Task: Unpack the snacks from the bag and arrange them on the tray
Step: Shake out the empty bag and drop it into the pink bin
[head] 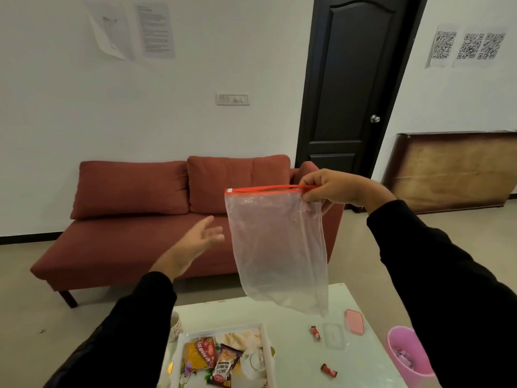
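Observation:
My right hand pinches the right end of the red zip strip of a clear plastic bag, holding it up above the table; the bag hangs limp and looks empty. My left hand is raised to the left of the bag, fingers spread, holding nothing and not touching it. Below, a white tray holds a yellow-red snack packet and a dark salted peanuts packet. Two small red candies lie on the table right of the tray.
On the white table stand a cup at the left, a clear plastic box with a pink lid beside it, and a pink bin at the right. A red sofa stands behind.

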Tool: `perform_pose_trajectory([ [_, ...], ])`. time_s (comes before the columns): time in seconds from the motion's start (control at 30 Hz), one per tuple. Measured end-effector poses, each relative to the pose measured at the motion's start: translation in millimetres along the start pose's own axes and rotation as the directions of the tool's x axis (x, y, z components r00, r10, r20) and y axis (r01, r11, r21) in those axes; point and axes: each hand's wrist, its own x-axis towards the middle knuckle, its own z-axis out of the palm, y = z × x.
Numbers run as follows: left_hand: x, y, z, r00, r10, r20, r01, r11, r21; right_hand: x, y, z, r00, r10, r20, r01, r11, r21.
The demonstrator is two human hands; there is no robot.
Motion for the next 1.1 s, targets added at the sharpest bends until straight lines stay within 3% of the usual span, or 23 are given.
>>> perform_pose_trajectory([
  [0.07, 8.2, -5.3, 19.1, 0.994, -0.043, 0.096, 0.049, 0.997, -0.058, -2.9, -6.2, -6.8, 0.999, 0.005, 0.044, -0.006, 1.000, 0.018],
  [0.2, 17.9, -9.6, 44.6, 0.951, 0.030, 0.308, 0.018, 0.988, -0.151, -11.5, -4.8, -21.2, 0.999, 0.008, 0.049, -0.012, 0.996, 0.089],
  [0.27, 22.8, -8.7, 49.1, 0.969, 0.031, 0.243, 0.028, 0.972, -0.235, -15.7, 4.5, -26.6, 1.000, -0.001, -0.012, 0.003, 0.987, 0.159],
  [0.33, 29.1, -6.4, 52.0, 0.988, 0.016, 0.152, 0.032, 0.951, -0.307, -20.1, 18.2, -22.2, 0.983, -0.012, -0.181, 0.071, 0.945, 0.320],
  [0.4, 33.1, -2.0, 57.5, 0.997, 0.000, 0.072, 0.029, 0.915, -0.401, -19.7, 46.1, -6.1, 0.956, 0.034, -0.292, 0.148, 0.801, 0.580],
  [0.47, 35.6, 3.5, 66.4, 1.000, -0.018, -0.006, 0.012, 0.858, -0.513, -17.3, 82.6, 30.2, 0.979, 0.014, -0.204, 0.154, 0.609, 0.778],
  [0.5, 36.9, 4.8, 70.4, 0.999, -0.019, -0.029, 0.000, 0.839, -0.545, -16.7, 99.2, 53.4, 0.990, 0.017, -0.141, 0.106, 0.570, 0.815],
  [0.57, 38.9, 4.7, 75.8, 0.999, -0.019, -0.051, -0.011, 0.849, -0.529, -14.6, 120.5, 94.0, 0.996, 0.059, -0.066, 0.015, 0.624, 0.781],
  [0.63, 40.7, 1.1, 73.9, 0.998, -0.026, -0.065, -0.004, 0.904, -0.427, -9.8, 125.6, 113.6, 0.991, 0.096, -0.093, 0.003, 0.680, 0.734],
  [0.73, 41.6, -8.7, 61.4, 0.999, -0.028, -0.040, 0.014, 0.945, -0.326, -8.3, 120.1, 107.2, 0.977, 0.159, -0.141, 0.000, 0.664, 0.747],
  [0.9, 41.9, -14.3, 47.0, 1.000, -0.015, -0.025, 0.008, 0.967, -0.253, -5.2, 116.1, 91.5, 0.966, 0.230, -0.114, -0.106, 0.764, 0.637],
  [0.97, 41.8, -14.5, 46.4, 1.000, -0.005, -0.021, 0.000, 0.978, -0.208, -1.9, 113.5, 93.2, 0.963, 0.253, -0.095, -0.136, 0.757, 0.638],
  [1.1, 37.0, -9.2, 37.6, 0.993, 0.012, 0.117, 0.017, 0.970, -0.244, 5.3, 115.1, 95.7, 0.938, 0.306, -0.164, -0.141, 0.768, 0.625],
])
